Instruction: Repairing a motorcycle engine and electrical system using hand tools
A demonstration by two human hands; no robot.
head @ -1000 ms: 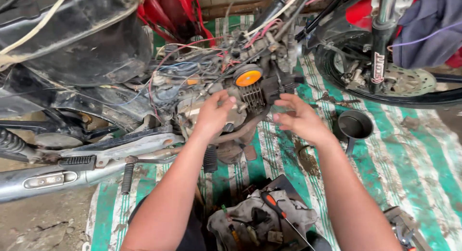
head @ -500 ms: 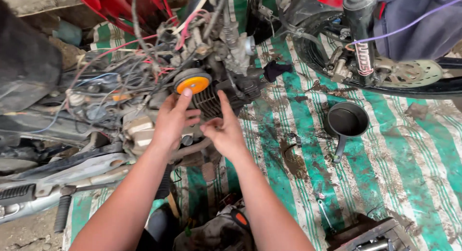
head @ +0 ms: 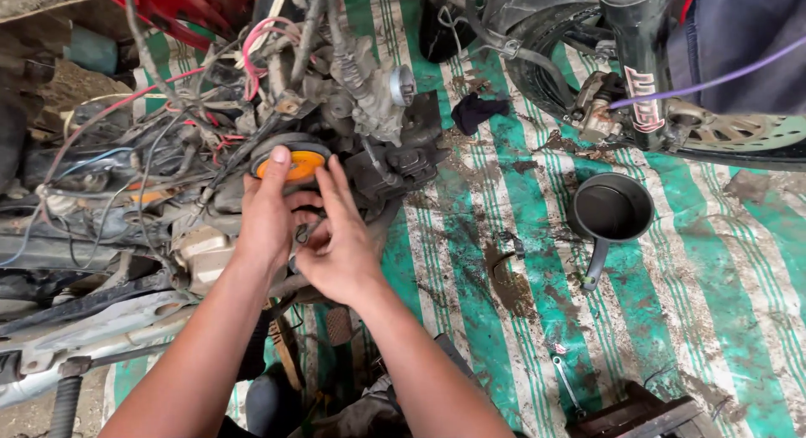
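Note:
A stripped motorbike engine [head: 361, 111] with tangled wires lies in front of me. My left hand [head: 269, 211] rests on a round black part with an orange face [head: 300, 164], thumb on its rim. My right hand [head: 336, 245] is close beside it, fingers spread and pointing up at the same part; small dark metal shows between the two hands. Whether either hand grips anything is unclear.
A green-and-white striped mat [head: 520, 262], smeared with dirt, covers the ground. A dark metal funnel-like cup with a handle [head: 609, 213] lies to the right. A front wheel and fork [head: 672, 102] stand at the upper right. A wrench [head: 567, 383] lies near the bottom.
The view has shifted right and closer. Both hands have come together below the orange-faced part; the right hand moved in from the engine's right side.

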